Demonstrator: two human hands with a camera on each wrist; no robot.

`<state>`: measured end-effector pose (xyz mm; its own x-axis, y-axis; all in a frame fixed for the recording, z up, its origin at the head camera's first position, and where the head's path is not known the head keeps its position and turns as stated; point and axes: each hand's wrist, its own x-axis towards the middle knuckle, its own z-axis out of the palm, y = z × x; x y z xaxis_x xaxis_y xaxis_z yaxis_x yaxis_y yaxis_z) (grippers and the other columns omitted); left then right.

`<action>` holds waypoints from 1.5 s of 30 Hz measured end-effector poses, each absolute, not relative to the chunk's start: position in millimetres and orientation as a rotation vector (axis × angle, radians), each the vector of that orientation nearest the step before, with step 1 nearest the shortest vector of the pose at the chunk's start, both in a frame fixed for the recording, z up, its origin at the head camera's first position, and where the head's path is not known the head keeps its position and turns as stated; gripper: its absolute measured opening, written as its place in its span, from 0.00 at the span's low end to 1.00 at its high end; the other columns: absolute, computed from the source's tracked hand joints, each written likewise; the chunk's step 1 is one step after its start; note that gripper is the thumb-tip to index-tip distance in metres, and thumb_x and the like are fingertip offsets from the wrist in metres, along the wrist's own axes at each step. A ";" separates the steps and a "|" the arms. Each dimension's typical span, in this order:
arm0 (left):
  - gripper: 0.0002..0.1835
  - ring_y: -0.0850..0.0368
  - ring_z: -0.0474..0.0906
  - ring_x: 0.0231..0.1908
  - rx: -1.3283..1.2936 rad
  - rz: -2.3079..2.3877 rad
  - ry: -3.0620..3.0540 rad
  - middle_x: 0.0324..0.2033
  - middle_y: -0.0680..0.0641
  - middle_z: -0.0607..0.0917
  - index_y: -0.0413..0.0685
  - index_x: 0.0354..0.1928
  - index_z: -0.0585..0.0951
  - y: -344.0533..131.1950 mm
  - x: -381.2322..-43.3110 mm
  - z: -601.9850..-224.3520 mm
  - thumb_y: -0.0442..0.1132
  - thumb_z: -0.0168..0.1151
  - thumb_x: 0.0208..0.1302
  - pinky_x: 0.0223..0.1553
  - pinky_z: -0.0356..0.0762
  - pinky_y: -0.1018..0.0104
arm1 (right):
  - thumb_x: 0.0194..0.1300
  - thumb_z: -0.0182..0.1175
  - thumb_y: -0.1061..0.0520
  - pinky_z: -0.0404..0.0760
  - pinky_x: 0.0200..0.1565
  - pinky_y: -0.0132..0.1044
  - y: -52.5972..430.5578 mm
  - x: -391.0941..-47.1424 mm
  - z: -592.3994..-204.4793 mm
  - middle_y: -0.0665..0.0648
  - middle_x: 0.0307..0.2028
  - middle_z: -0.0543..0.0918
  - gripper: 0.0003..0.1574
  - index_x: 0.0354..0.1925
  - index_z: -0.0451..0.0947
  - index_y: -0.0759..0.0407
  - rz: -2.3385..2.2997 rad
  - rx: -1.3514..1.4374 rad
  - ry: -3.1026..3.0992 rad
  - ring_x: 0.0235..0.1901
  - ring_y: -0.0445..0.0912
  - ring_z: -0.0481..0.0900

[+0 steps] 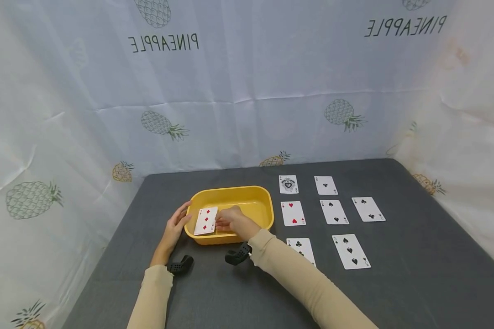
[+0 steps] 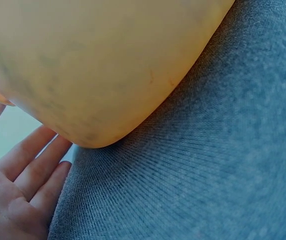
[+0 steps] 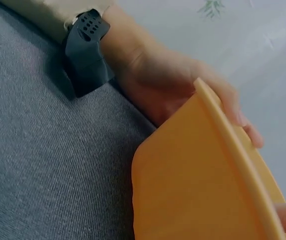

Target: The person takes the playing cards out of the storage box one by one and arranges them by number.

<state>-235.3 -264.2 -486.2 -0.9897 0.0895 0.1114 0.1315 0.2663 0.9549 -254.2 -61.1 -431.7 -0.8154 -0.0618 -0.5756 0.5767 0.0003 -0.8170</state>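
Note:
My left hand (image 1: 177, 223) grips the left end of a yellow plastic tray (image 1: 230, 191). Some of its fingers lie along the outer wall in the left wrist view, and in the right wrist view fingers reach over the rim. A three of diamonds card (image 1: 202, 221) lies face up inside the tray at its left end. From the right, my right hand (image 1: 234, 221) reaches over the near rim and pinches the card's right edge; its fingertips are small and partly hidden in the head view.
Several face-up cards lie on the dark table right of the tray, including an ornate ace (image 1: 288, 184), two of hearts (image 1: 293, 213), two of spades (image 1: 334, 212), two of clubs (image 1: 368, 209) and three of spades (image 1: 351, 252). My right sleeve (image 1: 304, 278) partly covers a three of clubs (image 1: 302, 246).

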 end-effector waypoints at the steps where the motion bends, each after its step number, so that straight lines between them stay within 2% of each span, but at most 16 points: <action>1: 0.27 0.84 0.70 0.51 -0.217 -1.877 -2.466 0.68 0.35 0.69 0.49 0.72 0.62 -263.9 -235.3 -485.9 0.43 0.50 0.73 0.50 0.65 0.90 | 0.56 0.63 0.69 0.84 0.32 0.33 -62.0 -254.7 -432.2 0.58 0.26 0.80 0.30 0.57 0.67 0.67 -1.869 0.532 1.835 0.19 0.43 0.79; 5: 0.27 0.85 0.69 0.51 -0.218 -1.882 -2.461 0.68 0.35 0.69 0.48 0.72 0.62 -263.4 -235.5 -485.5 0.42 0.50 0.73 0.51 0.65 0.90 | 0.55 0.64 0.70 0.80 0.23 0.29 -67.4 -257.4 -434.7 0.56 0.21 0.77 0.24 0.50 0.71 0.70 -1.835 0.517 1.911 0.15 0.42 0.76; 10: 0.27 0.86 0.69 0.50 -0.199 -1.874 -2.468 0.68 0.36 0.69 0.49 0.72 0.62 -263.7 -235.0 -485.2 0.43 0.51 0.73 0.50 0.65 0.90 | 0.54 0.68 0.66 0.76 0.17 0.28 -74.7 -264.2 -437.5 0.55 0.14 0.75 0.13 0.38 0.78 0.70 -1.650 0.498 2.103 0.11 0.41 0.73; 15: 0.27 0.86 0.70 0.50 -0.199 -1.877 -2.477 0.68 0.36 0.69 0.50 0.72 0.62 -263.8 -234.9 -484.8 0.43 0.50 0.73 0.50 0.65 0.90 | 0.54 0.69 0.65 0.74 0.16 0.27 -77.0 -269.0 -439.4 0.55 0.12 0.74 0.11 0.34 0.78 0.69 -1.561 0.494 2.163 0.10 0.42 0.73; 22: 0.27 0.85 0.70 0.50 -0.193 -1.870 -2.482 0.68 0.35 0.70 0.51 0.72 0.62 -263.9 -235.8 -484.2 0.43 0.50 0.73 0.50 0.65 0.90 | 0.53 0.66 0.68 0.72 0.14 0.27 -76.0 -268.9 -440.4 0.54 0.11 0.72 0.07 0.29 0.76 0.69 -1.605 0.463 2.145 0.10 0.41 0.71; 26: 0.27 0.83 0.71 0.51 -0.223 -1.873 -2.468 0.67 0.34 0.70 0.50 0.72 0.62 -263.7 -235.5 -485.3 0.43 0.50 0.73 0.50 0.66 0.89 | 0.54 0.65 0.68 0.73 0.15 0.27 -73.7 -268.6 -441.0 0.55 0.12 0.72 0.06 0.30 0.76 0.69 -1.608 0.468 2.161 0.09 0.42 0.71; 32: 0.28 0.85 0.70 0.50 -0.218 -1.879 -2.473 0.68 0.35 0.69 0.50 0.72 0.62 -262.5 -235.4 -486.8 0.43 0.50 0.73 0.50 0.66 0.89 | 0.54 0.68 0.66 0.76 0.18 0.28 -69.7 -266.9 -438.0 0.57 0.14 0.76 0.11 0.36 0.80 0.71 -1.535 0.528 2.197 0.09 0.43 0.74; 38: 0.27 0.86 0.70 0.50 -0.211 -1.878 -2.476 0.68 0.35 0.69 0.51 0.72 0.62 -263.4 -235.8 -486.9 0.44 0.50 0.73 0.50 0.65 0.89 | 0.53 0.69 0.67 0.78 0.19 0.29 -68.3 -265.0 -434.5 0.61 0.21 0.84 0.13 0.38 0.80 0.71 -1.625 0.561 2.121 0.11 0.43 0.77; 45: 0.27 0.86 0.70 0.49 -0.193 -1.849 -2.494 0.67 0.35 0.70 0.51 0.72 0.62 -264.1 -234.9 -485.9 0.44 0.50 0.73 0.50 0.65 0.89 | 0.54 0.69 0.67 0.79 0.21 0.29 -65.4 -259.6 -429.3 0.63 0.28 0.87 0.13 0.40 0.82 0.70 -1.701 0.521 2.069 0.13 0.43 0.79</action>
<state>-234.9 -264.1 -485.9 -0.9918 0.0815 0.0985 0.1179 0.2857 0.9510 -259.6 -65.4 -429.3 -0.8463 0.0275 -0.5320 0.5272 0.1856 -0.8292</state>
